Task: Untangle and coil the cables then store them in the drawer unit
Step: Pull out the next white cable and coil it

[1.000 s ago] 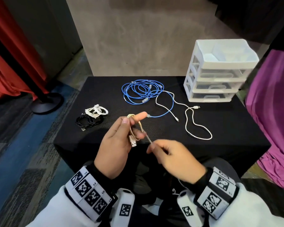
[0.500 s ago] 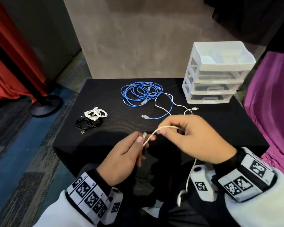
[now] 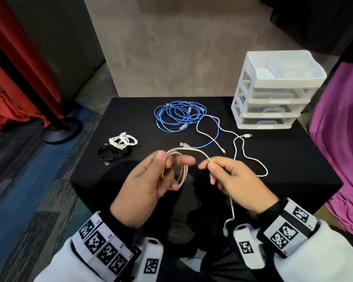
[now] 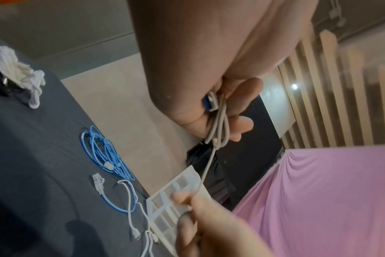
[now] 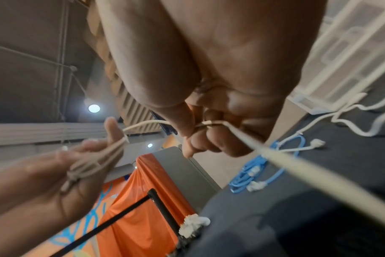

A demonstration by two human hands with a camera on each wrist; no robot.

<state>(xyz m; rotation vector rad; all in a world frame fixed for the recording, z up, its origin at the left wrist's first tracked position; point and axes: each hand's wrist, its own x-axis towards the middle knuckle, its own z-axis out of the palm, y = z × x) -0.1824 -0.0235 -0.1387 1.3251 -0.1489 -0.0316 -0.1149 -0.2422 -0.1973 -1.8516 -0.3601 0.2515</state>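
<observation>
A beige cable (image 3: 184, 171) is partly wound into loops held in my left hand (image 3: 151, 180), whose fingers curl round the loops (image 4: 220, 125) and the blue-tipped USB plug (image 4: 210, 102). My right hand (image 3: 228, 176) pinches the same beige cable (image 5: 211, 123) between thumb and forefinger just to the right of the loops; the loose tail (image 3: 231, 210) hangs down toward my lap. Both hands are above the table's near edge. The white three-drawer unit (image 3: 273, 92) stands at the table's far right, its drawers closed.
On the black table (image 3: 293, 159) lie a blue network cable tangle (image 3: 177, 116), a loose white cable (image 3: 245, 153) beside it, and coiled white (image 3: 122, 140) and black (image 3: 112, 154) cables at the left. Purple cloth (image 3: 342, 139) hangs right; a stand base (image 3: 61, 129) sits on the floor left.
My right hand carried the cable up and round, then came back down beside the left hand. The left hand now holds more loops of the beige cable.
</observation>
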